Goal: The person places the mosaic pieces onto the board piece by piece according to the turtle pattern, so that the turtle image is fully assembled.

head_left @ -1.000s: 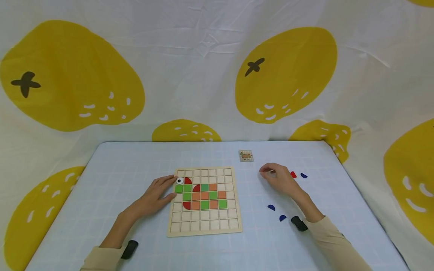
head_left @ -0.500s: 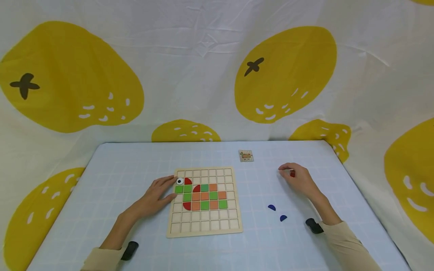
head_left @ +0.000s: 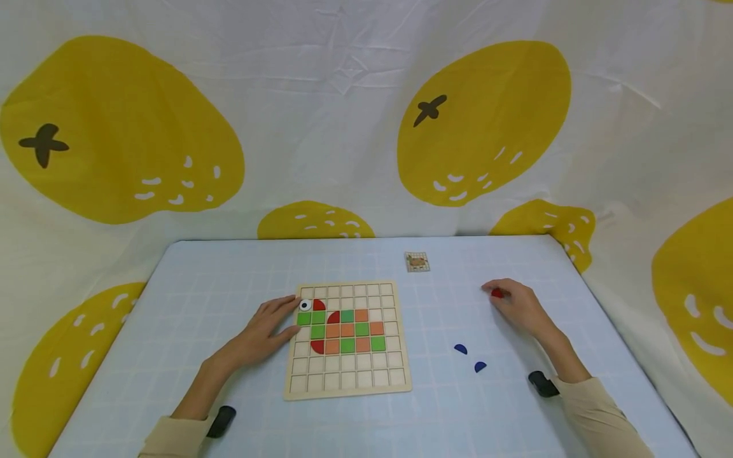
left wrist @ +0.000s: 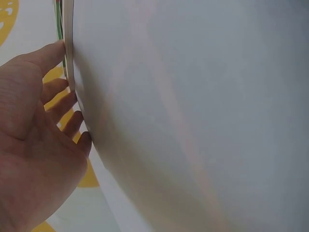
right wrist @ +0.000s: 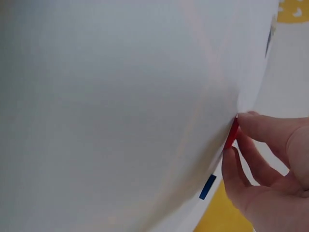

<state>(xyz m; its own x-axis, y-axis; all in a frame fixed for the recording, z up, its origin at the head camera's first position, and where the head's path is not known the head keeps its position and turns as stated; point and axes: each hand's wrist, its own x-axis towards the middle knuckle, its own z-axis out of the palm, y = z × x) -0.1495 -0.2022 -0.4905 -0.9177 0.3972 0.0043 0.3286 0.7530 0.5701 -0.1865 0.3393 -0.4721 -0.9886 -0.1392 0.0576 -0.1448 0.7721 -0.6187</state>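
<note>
In the head view my left hand rests at the left edge of a wooden grid board, its fingers fairly straight. The left wrist view shows that hand's fingertips touching the board's side. Square green and orange tiles, rounded red tiles and a round eye tile sit in the grid cells. On the right of the table, my right hand pinches a small red tile between thumb and fingers, at the table surface. Its exact shape is partly hidden by the fingers.
Two blue half-round tiles lie between the board and my right forearm. Another blue tile is close to my right fingers. A small picture card lies near the table's back edge. Behind hangs a fruit-patterned cloth.
My right hand has moved rightward across the table to the red tile and now pinches it. The left hand stays at the board, and the tiles on the board look the same.
</note>
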